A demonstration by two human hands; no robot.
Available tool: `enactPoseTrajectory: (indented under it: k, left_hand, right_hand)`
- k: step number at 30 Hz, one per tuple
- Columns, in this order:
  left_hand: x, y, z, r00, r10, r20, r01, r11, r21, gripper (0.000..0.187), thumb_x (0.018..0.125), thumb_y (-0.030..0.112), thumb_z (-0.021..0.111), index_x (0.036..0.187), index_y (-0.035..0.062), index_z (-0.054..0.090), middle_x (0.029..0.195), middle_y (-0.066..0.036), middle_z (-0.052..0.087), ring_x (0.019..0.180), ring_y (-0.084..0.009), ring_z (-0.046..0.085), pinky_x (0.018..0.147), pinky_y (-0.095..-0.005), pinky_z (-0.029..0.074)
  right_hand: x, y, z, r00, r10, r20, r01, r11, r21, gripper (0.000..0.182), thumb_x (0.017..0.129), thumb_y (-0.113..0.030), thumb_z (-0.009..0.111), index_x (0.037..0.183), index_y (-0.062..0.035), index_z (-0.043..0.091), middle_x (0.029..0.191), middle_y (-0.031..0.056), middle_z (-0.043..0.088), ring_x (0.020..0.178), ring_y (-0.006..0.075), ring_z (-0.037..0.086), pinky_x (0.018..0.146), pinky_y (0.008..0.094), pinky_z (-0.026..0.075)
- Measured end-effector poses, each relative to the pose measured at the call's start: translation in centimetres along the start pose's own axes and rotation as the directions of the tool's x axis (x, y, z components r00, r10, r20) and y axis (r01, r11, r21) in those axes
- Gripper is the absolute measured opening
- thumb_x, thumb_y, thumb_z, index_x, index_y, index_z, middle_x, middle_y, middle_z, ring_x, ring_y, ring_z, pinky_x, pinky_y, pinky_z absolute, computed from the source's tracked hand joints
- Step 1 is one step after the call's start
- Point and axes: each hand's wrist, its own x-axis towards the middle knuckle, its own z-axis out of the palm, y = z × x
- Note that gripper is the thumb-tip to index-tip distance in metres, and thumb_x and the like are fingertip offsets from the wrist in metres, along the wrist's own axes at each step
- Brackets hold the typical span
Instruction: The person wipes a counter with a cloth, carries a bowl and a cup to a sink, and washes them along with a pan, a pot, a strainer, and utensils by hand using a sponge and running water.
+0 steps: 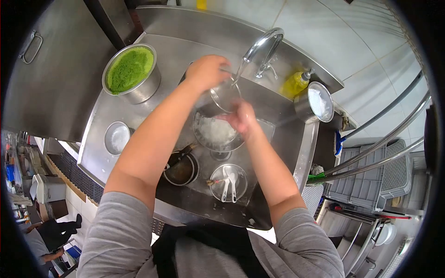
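Note:
Under the running faucet (264, 48), my left hand (207, 72) and my right hand (242, 119) hold a clear round vessel (225, 95) between them, blurred by motion. The left is at its upper left rim, the right at its lower right side. Water falls onto it. Just below sits a clear bowl (215, 132) with whitish, foamy contents in the sink. Nearer to me are a dark pot (181, 169) and a clear round dish (215, 189) with two white spoons (232, 178) and a brush.
A metal pot of green contents (130, 70) and a small metal cup (117, 138) stand on the left counter. At the right are a yellow soap bottle (296, 83), a metal pot with suds (320, 104) and grey crates (366, 171). Another person (39, 245) is at the far lower left.

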Motion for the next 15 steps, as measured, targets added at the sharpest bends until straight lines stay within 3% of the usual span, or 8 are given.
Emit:
enactPoseTrajectory:
  k: [1,3,4,8,10,11,13,15]
  left_hand:
    - [-0.5,-1.0,-0.1,1.000,0.001,0.002,-0.001,1.000,0.003,0.028,0.083,0.030,0.062,0.105,0.0154,0.068,0.103,-0.006,0.066,0.092,-0.0264,0.064,0.076,-0.0375,0.051]
    - [-2.3,-2.6,0.5,0.895,-0.435,0.102,0.362,0.572,-0.736,0.046,0.087,0.048,0.055,0.113,0.0111,0.064,0.111,-0.007,0.064,0.107,-0.0225,0.058,0.089,-0.0384,0.045]
    - [-3.5,-3.9,1.8,0.895,-0.434,0.101,0.362,0.576,-0.733,0.046,0.087,0.048,0.055,0.113,0.0111,0.064,0.111,-0.007,0.064,0.107,-0.0225,0.058,0.089,-0.0384,0.045]
    - [-9.7,-2.8,5.1,0.795,-0.470,0.383,0.216,-0.370,-0.903,0.077,0.087,0.066,0.041,0.141,0.0123,0.035,0.140,-0.010,0.040,0.133,-0.0272,0.032,0.108,-0.0497,0.021]
    - [-10.7,-0.8,7.2,0.849,-0.394,0.351,0.158,-0.445,-0.881,0.070,0.090,0.064,0.035,0.141,0.0169,0.032,0.138,-0.007,0.042,0.124,-0.0254,0.041,0.106,-0.0458,0.028]
    - [-10.5,-0.2,8.3,0.864,-0.360,0.353,0.169,-0.452,-0.876,0.066,0.092,0.058,0.037,0.141,0.0139,0.030,0.141,-0.009,0.037,0.127,-0.0257,0.038,0.106,-0.0445,0.031]
    - [-10.0,-0.5,10.4,0.879,-0.321,0.352,0.178,-0.465,-0.867,0.064,0.095,0.052,0.039,0.142,0.0109,0.027,0.144,-0.010,0.032,0.130,-0.0259,0.036,0.106,-0.0432,0.033]
    - [-8.7,-1.6,12.1,0.911,-0.181,0.369,0.245,-0.483,-0.841,0.048,0.097,0.037,0.040,0.135,0.0075,0.038,0.135,-0.009,0.045,0.120,-0.0232,0.048,0.098,-0.0373,0.043]
  right_hand:
    - [0.9,-0.3,-0.2,0.996,0.038,-0.079,-0.039,0.999,-0.010,0.025,0.088,-0.007,0.040,0.111,0.0004,0.040,0.117,0.0199,0.045,0.104,0.0435,0.052,0.080,0.0673,0.045]
    - [0.6,-1.3,0.6,0.993,0.061,-0.103,-0.068,0.996,-0.063,0.031,0.087,-0.006,0.042,0.117,0.0003,0.043,0.109,0.0171,0.053,0.096,0.0378,0.059,0.081,0.0631,0.047]
    - [0.4,-2.0,0.8,0.993,0.061,-0.100,-0.067,0.996,-0.060,0.031,0.087,-0.006,0.042,0.117,0.0003,0.043,0.109,0.0171,0.053,0.096,0.0378,0.059,0.081,0.0631,0.047]
    - [1.4,-4.3,2.6,0.996,-0.074,0.040,0.084,0.918,-0.388,0.041,0.087,-0.004,0.045,0.128,-0.0047,0.047,0.111,0.0136,0.056,0.094,0.0290,0.060,0.080,0.0444,0.052]
    - [2.2,-3.8,3.4,0.797,-0.505,0.332,0.540,0.348,-0.766,0.040,0.081,-0.004,0.053,0.118,-0.0165,0.060,0.117,0.0068,0.056,0.103,0.0302,0.056,0.085,0.0477,0.048]
    - [1.8,-3.3,3.7,0.797,-0.507,0.329,0.538,0.346,-0.769,0.040,0.081,-0.004,0.053,0.118,-0.0165,0.060,0.117,0.0068,0.056,0.103,0.0302,0.056,0.085,0.0477,0.048]
    - [-1.2,-2.6,5.2,0.456,-0.444,0.771,0.414,-0.661,-0.625,0.041,0.073,-0.010,0.060,0.108,-0.0296,0.066,0.126,-0.0013,0.053,0.115,0.0316,0.048,0.093,0.0517,0.038]
    - [-3.1,-2.4,4.6,0.427,-0.337,0.839,0.471,-0.709,-0.525,0.044,0.070,-0.010,0.063,0.108,-0.0326,0.065,0.129,-0.0044,0.051,0.120,0.0324,0.042,0.097,0.0525,0.034]
